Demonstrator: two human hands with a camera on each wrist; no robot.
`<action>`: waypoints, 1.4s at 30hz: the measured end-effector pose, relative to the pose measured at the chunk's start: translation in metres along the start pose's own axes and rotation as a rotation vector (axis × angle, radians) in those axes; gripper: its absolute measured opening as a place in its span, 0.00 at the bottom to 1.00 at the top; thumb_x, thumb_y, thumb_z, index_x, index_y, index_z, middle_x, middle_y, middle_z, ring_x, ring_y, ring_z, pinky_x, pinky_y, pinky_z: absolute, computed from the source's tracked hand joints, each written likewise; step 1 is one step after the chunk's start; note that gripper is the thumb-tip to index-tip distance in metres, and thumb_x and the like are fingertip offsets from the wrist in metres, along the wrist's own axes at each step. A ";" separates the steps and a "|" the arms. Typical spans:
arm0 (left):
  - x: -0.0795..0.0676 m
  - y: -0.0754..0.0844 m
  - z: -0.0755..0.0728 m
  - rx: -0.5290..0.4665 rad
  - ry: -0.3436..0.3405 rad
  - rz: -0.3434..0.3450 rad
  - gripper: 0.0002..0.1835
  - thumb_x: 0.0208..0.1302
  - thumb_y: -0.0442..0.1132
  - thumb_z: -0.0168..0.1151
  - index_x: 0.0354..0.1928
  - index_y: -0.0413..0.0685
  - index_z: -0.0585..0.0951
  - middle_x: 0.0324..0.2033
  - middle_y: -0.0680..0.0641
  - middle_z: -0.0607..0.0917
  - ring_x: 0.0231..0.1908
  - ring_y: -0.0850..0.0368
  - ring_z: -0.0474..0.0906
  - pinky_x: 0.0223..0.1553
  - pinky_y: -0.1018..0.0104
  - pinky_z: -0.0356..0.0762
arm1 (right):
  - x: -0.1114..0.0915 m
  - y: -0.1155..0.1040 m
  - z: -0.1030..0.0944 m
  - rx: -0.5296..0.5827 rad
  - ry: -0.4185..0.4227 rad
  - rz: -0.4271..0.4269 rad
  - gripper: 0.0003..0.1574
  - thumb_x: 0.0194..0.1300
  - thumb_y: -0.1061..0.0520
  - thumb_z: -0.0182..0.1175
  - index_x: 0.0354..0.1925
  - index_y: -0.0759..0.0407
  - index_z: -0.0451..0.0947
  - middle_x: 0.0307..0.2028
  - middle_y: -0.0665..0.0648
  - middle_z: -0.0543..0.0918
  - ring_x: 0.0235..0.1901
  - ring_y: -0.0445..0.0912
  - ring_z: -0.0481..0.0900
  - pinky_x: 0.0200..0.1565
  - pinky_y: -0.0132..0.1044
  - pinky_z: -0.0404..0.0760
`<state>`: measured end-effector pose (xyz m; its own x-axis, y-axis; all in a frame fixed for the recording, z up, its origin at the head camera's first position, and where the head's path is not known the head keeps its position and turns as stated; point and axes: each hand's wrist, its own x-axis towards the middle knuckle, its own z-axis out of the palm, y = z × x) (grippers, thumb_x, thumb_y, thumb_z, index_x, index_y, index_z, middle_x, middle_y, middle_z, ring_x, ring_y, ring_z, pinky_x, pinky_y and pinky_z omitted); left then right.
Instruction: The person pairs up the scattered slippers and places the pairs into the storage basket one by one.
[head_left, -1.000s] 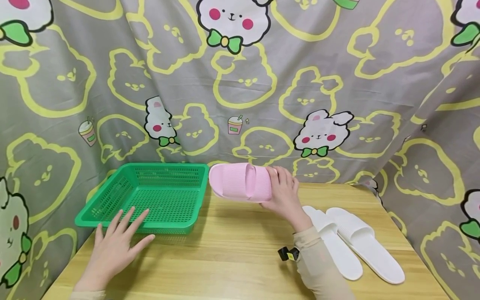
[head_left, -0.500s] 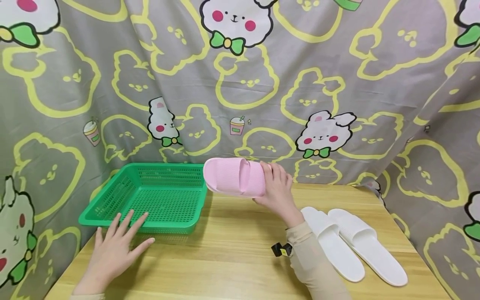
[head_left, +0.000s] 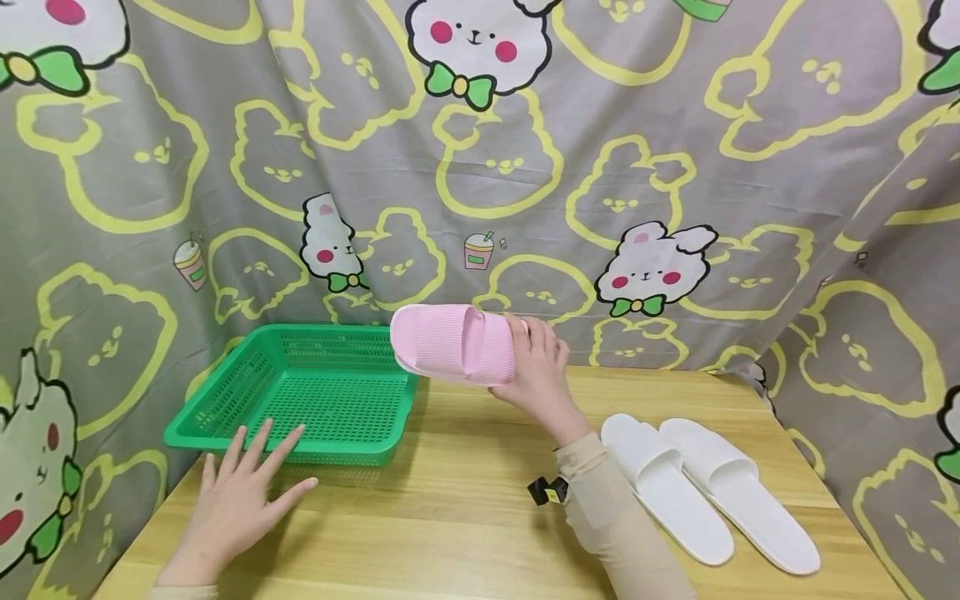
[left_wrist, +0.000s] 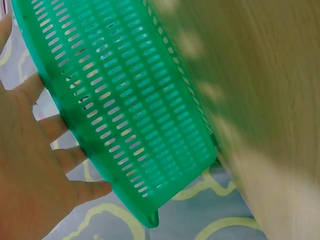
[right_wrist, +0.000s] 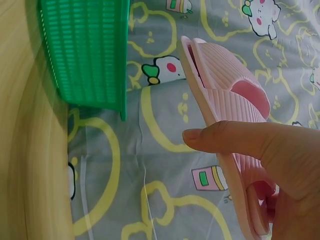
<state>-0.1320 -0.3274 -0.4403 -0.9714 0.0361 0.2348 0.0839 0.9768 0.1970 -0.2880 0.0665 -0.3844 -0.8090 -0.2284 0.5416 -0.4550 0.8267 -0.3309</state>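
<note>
Since a second ago, you have carried the pink slippers (head_left: 453,343) leftward and a little higher, so that in the head view their left end now overlaps the right rim of the basket (head_left: 345,448). Your left hand (head_left: 232,512) has kept its place by the basket's near rim. The white slippers (head_left: 686,508) have not been moved; the slight slide of everything else comes from the camera.

Your right hand (head_left: 536,367) is clamped round the right end of the pink slippers. The right wrist view shows your thumb laid across them and two ribbed straps, so they look like a pair pressed together. They are held up clear of the worktop (head_left: 465,500). Your left hand grips nothing: its fingers are spread, tips at the basket's rim, though you cannot tell from here how firmly they press.

The basket stands toward the back left corner of the worktop, with nothing inside that shows. The white slippers lie side by side near the right edge, straps toward the back and heels toward the front right corner.

The step in hand looks like bringing the pink slippers to the basket. The next move would call for crossing its right rim with clearance, lowering them flat, then letting go.
</note>
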 end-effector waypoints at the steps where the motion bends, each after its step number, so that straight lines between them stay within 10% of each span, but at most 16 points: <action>1: 0.000 0.000 0.000 -0.001 0.005 0.001 0.45 0.62 0.68 0.56 0.76 0.76 0.47 0.76 0.36 0.48 0.74 0.26 0.35 0.59 0.16 0.34 | 0.001 -0.001 0.001 0.001 -0.001 -0.001 0.70 0.35 0.46 0.80 0.72 0.50 0.52 0.65 0.61 0.60 0.67 0.58 0.54 0.63 0.58 0.56; 42: -0.006 -0.001 0.001 0.050 0.086 0.080 0.45 0.56 0.68 0.62 0.74 0.77 0.54 0.73 0.31 0.57 0.71 0.21 0.46 0.64 0.22 0.46 | 0.027 -0.057 0.019 0.018 -0.035 -0.059 0.71 0.35 0.44 0.81 0.72 0.51 0.53 0.64 0.62 0.62 0.67 0.57 0.55 0.63 0.59 0.56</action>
<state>-0.1263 -0.3282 -0.4428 -0.9392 0.0981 0.3290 0.1469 0.9810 0.1269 -0.2909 0.0038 -0.3652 -0.7932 -0.2947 0.5329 -0.5084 0.8022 -0.3131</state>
